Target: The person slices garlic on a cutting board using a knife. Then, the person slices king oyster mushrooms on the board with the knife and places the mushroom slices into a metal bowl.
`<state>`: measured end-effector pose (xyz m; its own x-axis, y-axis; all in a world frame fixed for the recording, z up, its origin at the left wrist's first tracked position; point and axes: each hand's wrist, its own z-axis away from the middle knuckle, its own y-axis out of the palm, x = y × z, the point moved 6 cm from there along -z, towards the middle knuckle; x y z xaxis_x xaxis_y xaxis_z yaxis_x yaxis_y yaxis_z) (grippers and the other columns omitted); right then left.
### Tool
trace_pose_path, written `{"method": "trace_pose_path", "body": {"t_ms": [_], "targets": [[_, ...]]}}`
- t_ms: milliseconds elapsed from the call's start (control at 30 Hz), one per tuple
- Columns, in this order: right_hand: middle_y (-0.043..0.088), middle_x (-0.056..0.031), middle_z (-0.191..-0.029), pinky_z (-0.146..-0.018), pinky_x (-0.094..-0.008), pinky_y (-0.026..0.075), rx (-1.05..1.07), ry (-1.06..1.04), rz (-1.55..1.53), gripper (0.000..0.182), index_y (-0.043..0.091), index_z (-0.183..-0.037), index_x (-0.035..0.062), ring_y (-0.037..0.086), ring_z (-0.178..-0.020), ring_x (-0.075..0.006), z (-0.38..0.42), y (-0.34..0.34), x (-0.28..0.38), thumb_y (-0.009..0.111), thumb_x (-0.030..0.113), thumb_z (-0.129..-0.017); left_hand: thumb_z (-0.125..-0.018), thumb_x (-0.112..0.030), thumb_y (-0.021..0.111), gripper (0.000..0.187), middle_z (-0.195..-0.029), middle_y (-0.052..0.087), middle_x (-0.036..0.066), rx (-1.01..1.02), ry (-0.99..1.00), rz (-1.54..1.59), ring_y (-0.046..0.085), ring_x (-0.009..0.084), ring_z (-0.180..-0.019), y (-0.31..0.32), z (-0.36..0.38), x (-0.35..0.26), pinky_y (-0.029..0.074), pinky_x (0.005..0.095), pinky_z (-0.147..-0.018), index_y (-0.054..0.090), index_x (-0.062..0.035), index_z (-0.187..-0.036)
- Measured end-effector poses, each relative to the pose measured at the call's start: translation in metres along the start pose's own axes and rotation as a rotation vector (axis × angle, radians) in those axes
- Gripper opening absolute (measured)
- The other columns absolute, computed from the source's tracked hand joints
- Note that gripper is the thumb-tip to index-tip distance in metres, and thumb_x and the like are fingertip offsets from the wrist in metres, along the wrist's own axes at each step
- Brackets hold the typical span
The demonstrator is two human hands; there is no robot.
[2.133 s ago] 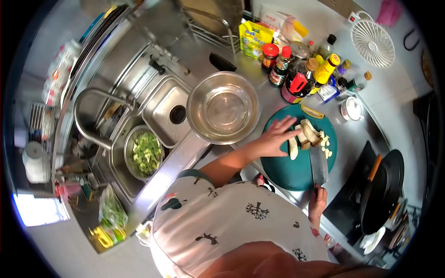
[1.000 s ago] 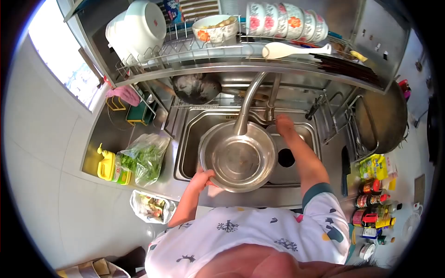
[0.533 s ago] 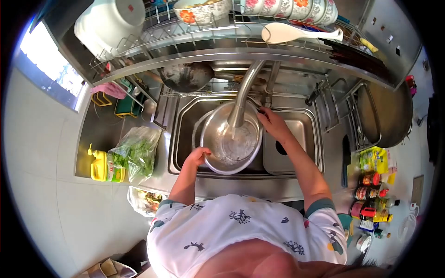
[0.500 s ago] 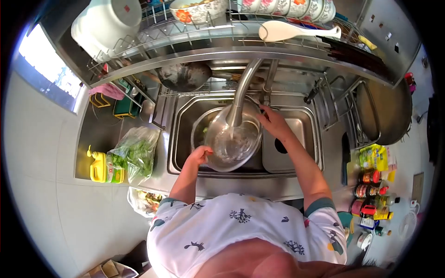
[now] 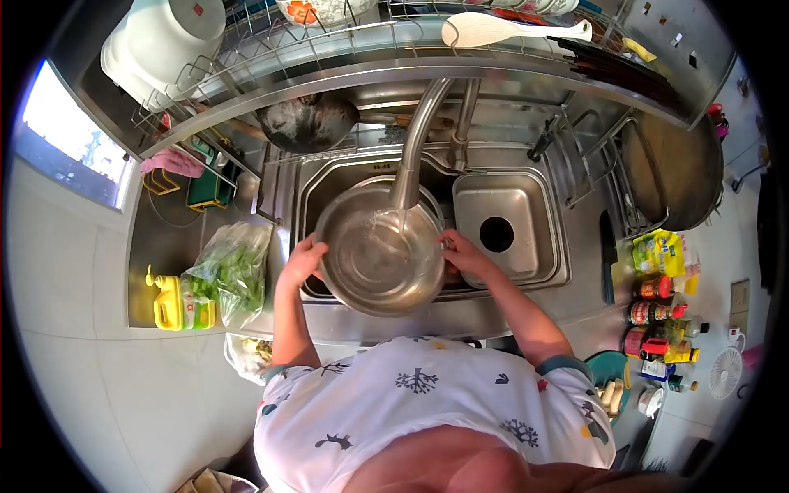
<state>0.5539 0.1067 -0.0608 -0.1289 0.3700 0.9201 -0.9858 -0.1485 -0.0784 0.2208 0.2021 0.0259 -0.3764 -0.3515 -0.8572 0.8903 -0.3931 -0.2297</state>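
A round metal basin (image 5: pixel 374 271) is held over the left sink bowl, close to the front edge of the counter. My left hand (image 5: pixel 306 261) grips its left rim. On the opposite side, my right hand (image 5: pixel 466 253) has its fingers closed on the right rim. Water runs from the curved faucet (image 5: pixel 417 144) into the basin, and a shallow layer shows inside. Behind and below it, part of another basin's rim (image 5: pixel 431 201) shows in the left sink; its contents are hidden.
The right sink bowl (image 5: pixel 526 205) has a dark drain. On the left are a bag of greens (image 5: pixel 234 275) and a yellow pump bottle (image 5: pixel 168 302). A wok (image 5: pixel 308 123) sits behind the sink, under a dish rack with a white rice paddle (image 5: pixel 501 31). Several condiment bottles (image 5: pixel 655 313) line the right.
The metal basin has moved toward my body and tipped more level. My right hand has shifted from its far rim to its right side; my left hand has moved left. The view has shifted slightly.
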Motion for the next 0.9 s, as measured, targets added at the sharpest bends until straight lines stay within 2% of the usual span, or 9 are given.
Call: {"method": "trace_pose_path", "body": {"t_ms": [167,267,367,567,633,667,733,800,900], "targets": [[0.055,-0.0107,-0.067,-0.054,-0.0358,0.044,-0.203,-0.382,0.258,0.029,0.048,-0.111,0.0116,0.056,-0.059,-0.0203,-0.022,-0.005,0.067,0.054,0.006,-0.083,-0.084,-0.007,0.050,0.041,-0.102,0.063,0.005,-0.110,0.114,0.347,0.058,0.0179,-0.089,-0.026,-0.052,0.065,0.048,0.0316,-0.080,0.054,-0.0041,-0.124],[0.060,-0.0174,-0.076,-0.061,-0.0394,0.046,-0.398,-0.408,0.382,0.022,0.051,-0.105,0.0090,0.059,-0.066,-0.0331,-0.012,-0.029,0.110,0.055,0.008,-0.083,-0.082,-0.011,0.058,0.014,-0.083,0.062,0.005,-0.023,-0.091,0.383,0.058,0.0158,-0.067,0.012,-0.093,0.097,0.048,0.0278,-0.058,0.058,-0.0052,-0.095],[0.059,-0.0162,-0.074,-0.061,-0.0376,0.046,-0.498,-0.376,0.386,0.020,0.051,-0.102,0.0070,0.060,-0.066,-0.0294,-0.009,-0.060,0.094,0.056,0.011,-0.084,-0.079,-0.013,0.063,0.008,-0.063,0.054,0.000,0.123,-0.270,0.358,0.047,0.0108,-0.041,0.054,-0.090,0.087,0.037,0.0274,-0.036,0.057,-0.0074,-0.082],[0.059,-0.0136,-0.078,-0.066,-0.0343,0.051,-0.181,0.183,0.142,0.037,0.045,-0.113,0.0084,0.061,-0.071,-0.0263,-0.013,-0.040,-0.009,0.063,0.016,-0.081,-0.077,-0.005,0.055,0.035,-0.073,0.062,0.009,-0.028,-0.125,0.206,0.057,0.0192,-0.047,0.039,-0.041,0.028,0.044,0.0278,-0.037,0.056,-0.0050,-0.112],[0.059,-0.0158,-0.087,-0.075,-0.0390,0.050,-0.274,-0.274,0.405,0.042,0.046,-0.117,0.0061,0.062,-0.079,-0.0294,-0.037,-0.025,-0.022,0.063,0.017,-0.080,-0.078,-0.003,0.051,0.051,-0.086,0.065,0.012,-0.144,0.127,0.135,0.063,0.0228,-0.062,0.028,-0.037,0.018,0.052,0.0301,-0.053,0.048,-0.0054,-0.128],[0.057,-0.0189,-0.103,-0.086,-0.0425,0.046,-0.209,-0.149,0.351,0.046,0.046,-0.121,0.0041,0.058,-0.096,-0.0340,-0.029,-0.022,0.011,0.063,0.017,-0.081,-0.078,-0.003,0.051,0.051,-0.086,0.065,0.012,-0.144,0.127,0.129,0.063,0.0228,-0.062,0.029,-0.031,0.013,0.052,0.0301,-0.053,0.048,-0.0054,-0.128],[0.053,-0.0205,-0.114,-0.091,-0.0436,0.044,-0.629,-0.516,0.707,0.044,0.048,-0.121,0.0034,0.053,-0.106,-0.0369,-0.026,-0.052,0.054,0.062,0.017,-0.081,-0.077,0.001,0.048,0.067,-0.101,0.064,0.022,-0.359,0.231,-0.210,0.065,0.0333,-0.069,0.023,-0.006,-0.015,0.052,0.0416,-0.060,0.036,-0.0179,-0.140],[0.047,-0.0218,-0.124,-0.094,-0.0434,0.042,-0.984,-0.504,0.835,0.040,0.050,-0.120,0.0038,0.046,-0.114,-0.0366,-0.024,-0.102,0.079,0.059,0.014,-0.082,-0.076,0.001,0.049,0.071,-0.103,0.063,0.023,-0.421,0.322,-0.296,0.064,0.0355,-0.075,0.028,0.008,-0.028,0.051,0.0412,-0.066,0.034,-0.0218,-0.142],[0.054,-0.0219,-0.116,-0.091,-0.0451,0.044,-0.940,-0.363,0.814,0.035,0.053,-0.116,0.0032,0.052,-0.107,-0.0386,-0.039,-0.140,0.072,0.058,0.012,-0.083,-0.074,0.005,0.049,0.078,-0.114,0.060,0.022,-0.427,0.297,-0.355,0.061,0.0393,-0.090,0.036,0.019,-0.034,0.048,0.0396,-0.076,0.031,-0.0247,-0.144]]}}
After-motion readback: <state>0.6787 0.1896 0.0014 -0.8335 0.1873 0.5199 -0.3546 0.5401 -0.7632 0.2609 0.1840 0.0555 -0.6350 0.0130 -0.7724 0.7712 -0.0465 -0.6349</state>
